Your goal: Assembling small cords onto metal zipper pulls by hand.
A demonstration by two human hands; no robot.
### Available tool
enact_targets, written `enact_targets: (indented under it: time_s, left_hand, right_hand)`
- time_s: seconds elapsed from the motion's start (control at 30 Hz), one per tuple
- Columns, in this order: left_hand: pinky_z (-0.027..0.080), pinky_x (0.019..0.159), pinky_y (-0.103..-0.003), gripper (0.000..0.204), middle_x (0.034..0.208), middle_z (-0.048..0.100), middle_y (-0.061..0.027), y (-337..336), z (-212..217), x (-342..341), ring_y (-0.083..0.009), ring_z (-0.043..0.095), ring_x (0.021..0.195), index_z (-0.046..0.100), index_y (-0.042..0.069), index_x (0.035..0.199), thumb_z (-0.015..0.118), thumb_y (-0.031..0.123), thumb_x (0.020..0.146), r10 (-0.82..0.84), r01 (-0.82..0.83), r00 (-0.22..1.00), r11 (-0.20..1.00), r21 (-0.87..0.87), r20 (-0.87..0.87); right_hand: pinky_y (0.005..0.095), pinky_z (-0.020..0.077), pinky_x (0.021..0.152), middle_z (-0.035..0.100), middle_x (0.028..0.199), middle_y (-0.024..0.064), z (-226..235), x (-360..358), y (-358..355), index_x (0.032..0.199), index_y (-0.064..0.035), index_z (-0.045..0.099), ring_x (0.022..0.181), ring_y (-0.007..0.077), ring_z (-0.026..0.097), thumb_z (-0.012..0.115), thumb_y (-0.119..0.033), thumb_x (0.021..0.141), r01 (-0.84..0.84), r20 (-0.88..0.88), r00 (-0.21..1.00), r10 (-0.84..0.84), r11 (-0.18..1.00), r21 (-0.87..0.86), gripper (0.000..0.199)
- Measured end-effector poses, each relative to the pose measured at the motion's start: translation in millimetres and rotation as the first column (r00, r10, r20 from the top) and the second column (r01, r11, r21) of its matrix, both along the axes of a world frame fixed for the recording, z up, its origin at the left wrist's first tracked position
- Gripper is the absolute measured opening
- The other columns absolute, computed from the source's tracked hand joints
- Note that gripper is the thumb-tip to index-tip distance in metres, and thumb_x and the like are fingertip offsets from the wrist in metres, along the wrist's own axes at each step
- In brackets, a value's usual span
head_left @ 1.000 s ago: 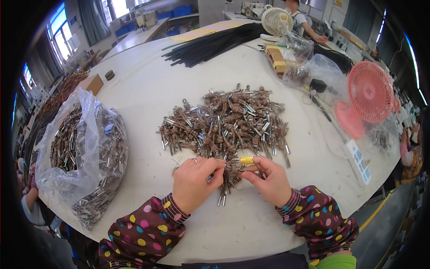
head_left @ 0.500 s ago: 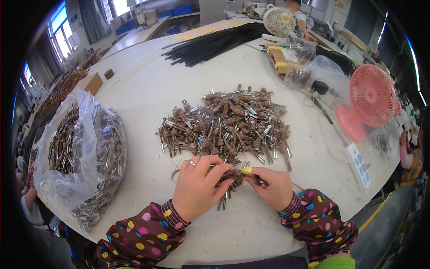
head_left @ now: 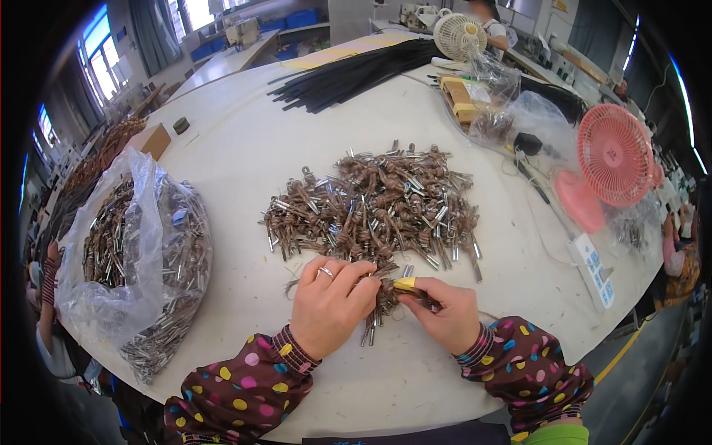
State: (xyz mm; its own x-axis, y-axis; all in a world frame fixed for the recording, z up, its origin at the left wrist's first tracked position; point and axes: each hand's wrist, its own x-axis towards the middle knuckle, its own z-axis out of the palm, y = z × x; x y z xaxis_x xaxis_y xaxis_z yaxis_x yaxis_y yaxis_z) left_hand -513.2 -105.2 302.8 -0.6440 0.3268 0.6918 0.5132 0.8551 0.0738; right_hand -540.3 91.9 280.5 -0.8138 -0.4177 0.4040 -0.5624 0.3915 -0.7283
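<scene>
A small bundle of clips (head_left: pixel 380 304), each a slim metal prong wrapped at one end in brown knotted cord, lies between the two hands near the front edge of the white table (head_left: pixel 245 170); its long axis runs roughly toward and away from the person, with the bare silver tips pointing toward the person and showing below the fingers. The left hand (head_left: pixel 330 305), wearing a ring, is closed over the bundle from the left, fingers curled on top of it. The right hand (head_left: pixel 441 311) pinches the bundle's right side between thumb and forefinger, the forefinger tip capped with yellow tape (head_left: pixel 405 284). Both forearms wear brown sleeves with coloured dots. Just beyond the hands, and touching the bundle's far end, spreads the loose pile of clips (head_left: pixel 374 211), brown cord and silver prongs lying crossed in every direction with no common heading. To the left, well apart, an open clear plastic bag (head_left: pixel 137 259) holds many more clips. At the right edge stands a pink desk fan (head_left: pixel 612 159), with a white power strip (head_left: pixel 593 271) lying near it. Farther back lie a sheaf of long black strips (head_left: pixel 356 74), a white fan (head_left: pixel 458 35), and clear bags (head_left: pixel 512 111) of small goods. Another person stands at the far side of the table.
</scene>
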Motion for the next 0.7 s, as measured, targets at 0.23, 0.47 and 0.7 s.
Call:
enact_targets:
  time_s: [0.23, 0.47, 0.7]
  left_hand:
    - [0.045, 0.068, -0.034, 0.019, 0.075, 0.06, -0.0015, -3.9, -15.2, 1.8, -0.0213, 0.058, 0.069, 0.055, 0.008, 0.089, 0.068, 0.005, 0.074, -0.062, -0.002, 0.971, 0.963, 0.269, 0.232]
    - [0.042, 0.064, -0.033, 0.018, 0.076, 0.057, -0.003, -8.3, -7.5, 2.4, -0.0217, 0.056, 0.07, 0.053, 0.008, 0.087, 0.066, 0.004, 0.075, -0.043, 0.014, 0.987, 0.982, 0.186, 0.155]
    - [0.041, 0.064, -0.034, 0.023, 0.083, 0.06, -0.0016, -8.9, -8.0, 1.7, -0.0225, 0.055, 0.071, 0.055, 0.008, 0.09, 0.067, -0.001, 0.072, -0.054, 0.036, 0.99, 0.991, 0.132, 0.131]
  right_hand:
    - [0.0191, 0.043, 0.058, 0.067, 0.085, 0.0048, -5.9, -2.4, -2.9, 0.12, -0.0004, 0.053, 0.065, 0.0049, 0.053, 0.071, -0.008, 0.083, 0.016, 0.461, 0.881, 0.107, 0.967, -0.255, 0.042]
    - [0.0361, 0.0473, 0.056, 0.06, 0.095, 0.007, 37.2, -7.7, 11.5, 0.111, -0.0041, 0.048, 0.066, 0.0288, 0.063, 0.064, -0.038, 0.087, 0.022, 0.078, 0.996, -0.044, 0.966, 0.259, 0.045]
    - [0.0347, 0.0467, 0.051, 0.053, 0.082, 0.0039, 64.9, -9.5, -11.2, 0.093, -0.0086, 0.05, 0.065, 0.0227, 0.061, 0.064, -0.033, 0.085, 0.034, -0.324, 0.931, 0.168, 0.844, 0.536, 0.03]
